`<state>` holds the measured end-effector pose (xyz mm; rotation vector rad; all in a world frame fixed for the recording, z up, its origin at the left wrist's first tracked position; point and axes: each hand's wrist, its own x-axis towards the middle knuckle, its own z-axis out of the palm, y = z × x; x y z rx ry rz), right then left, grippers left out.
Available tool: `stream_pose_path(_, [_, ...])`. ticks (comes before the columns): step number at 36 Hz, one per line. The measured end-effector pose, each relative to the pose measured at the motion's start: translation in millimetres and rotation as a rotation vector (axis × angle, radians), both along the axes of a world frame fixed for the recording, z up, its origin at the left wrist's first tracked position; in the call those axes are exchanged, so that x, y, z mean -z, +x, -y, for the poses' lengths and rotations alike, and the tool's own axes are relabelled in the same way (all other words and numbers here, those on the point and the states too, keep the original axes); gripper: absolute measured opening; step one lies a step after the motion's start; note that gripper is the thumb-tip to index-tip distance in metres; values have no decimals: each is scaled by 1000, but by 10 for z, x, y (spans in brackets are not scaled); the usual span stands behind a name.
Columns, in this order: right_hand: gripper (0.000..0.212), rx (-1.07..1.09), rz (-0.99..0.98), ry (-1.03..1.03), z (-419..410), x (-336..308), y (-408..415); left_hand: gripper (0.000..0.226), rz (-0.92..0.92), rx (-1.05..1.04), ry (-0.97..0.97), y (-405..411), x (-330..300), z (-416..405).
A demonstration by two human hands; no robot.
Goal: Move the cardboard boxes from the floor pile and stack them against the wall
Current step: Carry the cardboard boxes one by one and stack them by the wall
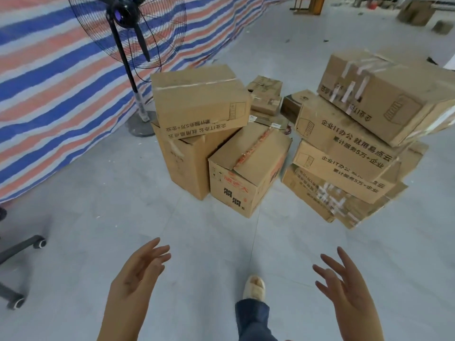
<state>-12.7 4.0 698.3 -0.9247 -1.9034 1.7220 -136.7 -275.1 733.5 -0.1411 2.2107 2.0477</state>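
Observation:
A pile of cardboard boxes sits on the grey floor ahead of me. On the left, one box (199, 99) lies on top of an upright box (187, 163). A box with red print (248, 168) stands in front, in the middle. To the right, a leaning stack has a top box (384, 94) over a printed box (344, 129) and lower ones (339, 168). Small boxes (266, 94) lie behind. My left hand (138, 274) and my right hand (344, 286) are held out with fingers spread, palms facing each other, short of the pile and holding nothing.
A black standing fan (128, 33) stands left of the pile, in front of a striped red, white and blue tarp (49, 82). An office chair base with castors (17, 249) is at the far left. My foot (254, 286) steps forward. More boxes (416, 13) lie far back.

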Motion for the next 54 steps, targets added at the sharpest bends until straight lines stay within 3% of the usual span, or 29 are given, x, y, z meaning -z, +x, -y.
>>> stream_pose_path(11, [92, -180, -25, 74, -1312, -250, -1972, 36, -23, -77, 9, -1519, -114, -1214])
stream_pose_path(17, [91, -265, -11, 101, -1563, -213, -2964, 50, 4, -101, -36, -2157, -61, -1356])
stream_pose_path(19, [90, -287, 10, 105, -1577, -156, -3288, 41, 10, -136, -38, -2432, -20, -1340])
stream_pose_path(21, [85, -296, 20, 116, -1559, -101, -3615, 24, 12, -148, -30, -2740, -8, -1333])
stream_pose_path(24, [59, -278, 8, 73, -1500, -69, -4100, 27, 10, -137, -37, -3261, 49, -1281])
stream_pose_path(25, [62, -268, -5, 45, -1483, -76, -4263, 22, 5, -132, -40, -3446, 69, -1255])
stream_pose_path(28, [99, -203, -24, -74, -1457, -119, -4730, 32, -1, -112, -97, -4037, 72, -1163])
stream_pose_path(35, [93, -141, -18, -145, -1581, -267, -5650, 27, -17, -47, -234, -5393, 19, -1100])
stream_pose_path(40, [107, -159, 71, -55, -1946, -244, -6237, 24, 28, -89, -301, -6120, 207, -1100])
stream_pose_path(42, [103, -164, 109, -10, -2120, -180, -6507, 28, 59, -151, -314, -6369, 343, -1132])
stream_pose_path(46, [47, -195, 202, 84, -2439, 64, -7076, 44, 202, -263, -322, -6760, 608, -1247])
stream_pose_path(47, [44, -198, 237, 125, -2516, 143, -7227, 46, 250, -279, -313, -6825, 662, -1275])
stream_pose_path(52, [65, -257, 487, 59, -2744, 477, -7820, 34, 423, -271, -168, -7006, 971, -1388])
stream_pose_path(54, [77, -341, 579, 31, -3111, 936, -7905, 36, 457, -323, -116, -7038, 1040, -1410])
